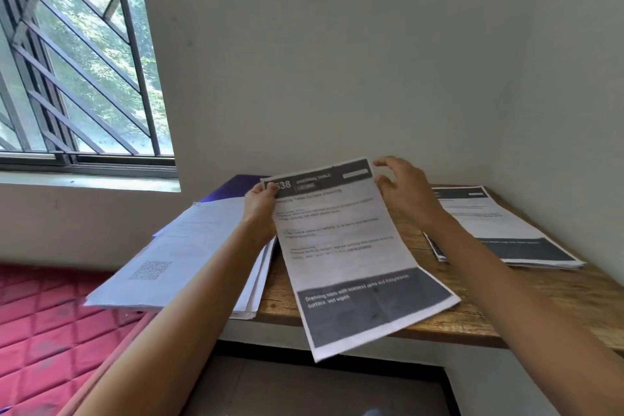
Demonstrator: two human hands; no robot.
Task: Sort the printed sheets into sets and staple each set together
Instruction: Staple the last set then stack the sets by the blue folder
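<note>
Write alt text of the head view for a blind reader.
A person's left hand pinches the top left corner of a printed sheet over a wooden table; the right hand is open beside its top right corner. One paper stack lies to its left, another stack to its right; a barred window is upper left.

Printed sheet (344,246) held up over the wooden bench (472,311), one paper stack on either side.
I see my left grip (261,209) pinching the sheet's top left corner, while the sheet's dark lower band hangs past the bench's front edge. My right grip (405,192) hovers, fingers loose, just beside the top right corner. The left stack (189,246) overlaps a purple folder (236,186); the right stack (506,230) lies near the wall.
</note>
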